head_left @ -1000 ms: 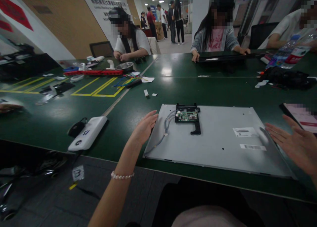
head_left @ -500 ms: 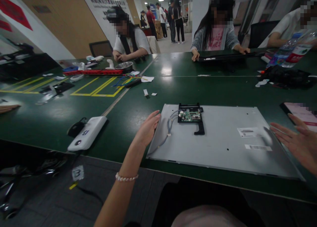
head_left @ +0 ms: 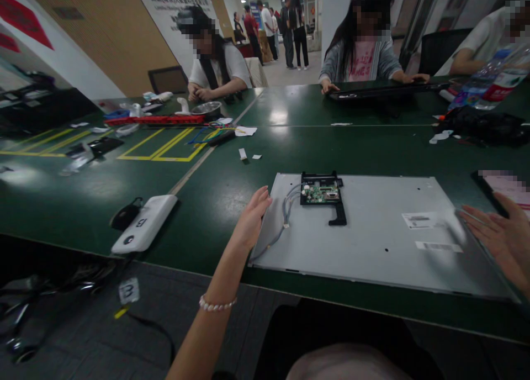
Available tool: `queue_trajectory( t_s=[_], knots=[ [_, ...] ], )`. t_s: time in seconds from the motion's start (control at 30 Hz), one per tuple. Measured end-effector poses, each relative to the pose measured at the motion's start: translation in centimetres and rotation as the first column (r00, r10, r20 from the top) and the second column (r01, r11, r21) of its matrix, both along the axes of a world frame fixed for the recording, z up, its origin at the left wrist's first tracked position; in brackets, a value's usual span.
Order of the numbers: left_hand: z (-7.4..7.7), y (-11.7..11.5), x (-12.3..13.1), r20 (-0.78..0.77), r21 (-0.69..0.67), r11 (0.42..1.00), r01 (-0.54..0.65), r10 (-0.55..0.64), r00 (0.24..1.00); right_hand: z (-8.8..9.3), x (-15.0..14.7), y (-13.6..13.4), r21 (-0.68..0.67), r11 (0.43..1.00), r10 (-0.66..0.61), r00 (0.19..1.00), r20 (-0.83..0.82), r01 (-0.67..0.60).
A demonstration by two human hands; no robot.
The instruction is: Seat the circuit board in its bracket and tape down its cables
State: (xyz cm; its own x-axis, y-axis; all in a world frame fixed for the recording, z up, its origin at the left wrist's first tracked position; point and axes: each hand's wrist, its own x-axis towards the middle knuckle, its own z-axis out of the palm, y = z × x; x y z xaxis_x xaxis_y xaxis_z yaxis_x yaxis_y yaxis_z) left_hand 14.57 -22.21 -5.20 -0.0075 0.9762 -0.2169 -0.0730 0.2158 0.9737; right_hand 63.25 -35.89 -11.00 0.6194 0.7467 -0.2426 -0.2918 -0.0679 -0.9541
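A flat grey metal panel (head_left: pixel 364 258) lies on the green table. On its upper left part sits a black bracket (head_left: pixel 340 214) with a green circuit board (head_left: pixel 321 193), and grey cables (head_left: pixel 285 217) run from it to the left edge. My left hand (head_left: pixel 252 217) is at the panel's left edge, fingers stretched out and holding nothing. At the right edge is my right hand (head_left: pixel 497 231), its fingers apart and nothing in them. White labels (head_left: pixel 422 220) are stuck on the panel's right part.
A white power bank (head_left: pixel 144 225) lies to the left. A phone (head_left: pixel 507 189) is beyond my right hand. Farther back are a red strip (head_left: pixel 153 120), a metal bowl (head_left: pixel 206 109) and bottles (head_left: pixel 492 84). Across the table, a person's hands touch a dark panel (head_left: pixel 381 93).
The grey panel has shifted slightly to the right in view, along with both of my hands. Across the table, the dark panel is lower and flatter.
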Motion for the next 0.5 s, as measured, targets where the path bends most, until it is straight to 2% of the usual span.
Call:
queue_trajectory(
  t_s=[0.13,0.5],
  knots=[
    [0.0,-0.3,-0.1,-0.03,0.022,1.0,-0.013,0.014,0.999,-0.5,0.2,-0.5,0.126,0.991,0.049,0.998,0.051,-0.055],
    [0.3,-0.1,-0.5,-0.132,0.071,0.997,0.004,0.006,0.991,0.6,-0.9,-0.7,0.09,0.995,0.032,0.996,0.087,-0.04]
  ],
)
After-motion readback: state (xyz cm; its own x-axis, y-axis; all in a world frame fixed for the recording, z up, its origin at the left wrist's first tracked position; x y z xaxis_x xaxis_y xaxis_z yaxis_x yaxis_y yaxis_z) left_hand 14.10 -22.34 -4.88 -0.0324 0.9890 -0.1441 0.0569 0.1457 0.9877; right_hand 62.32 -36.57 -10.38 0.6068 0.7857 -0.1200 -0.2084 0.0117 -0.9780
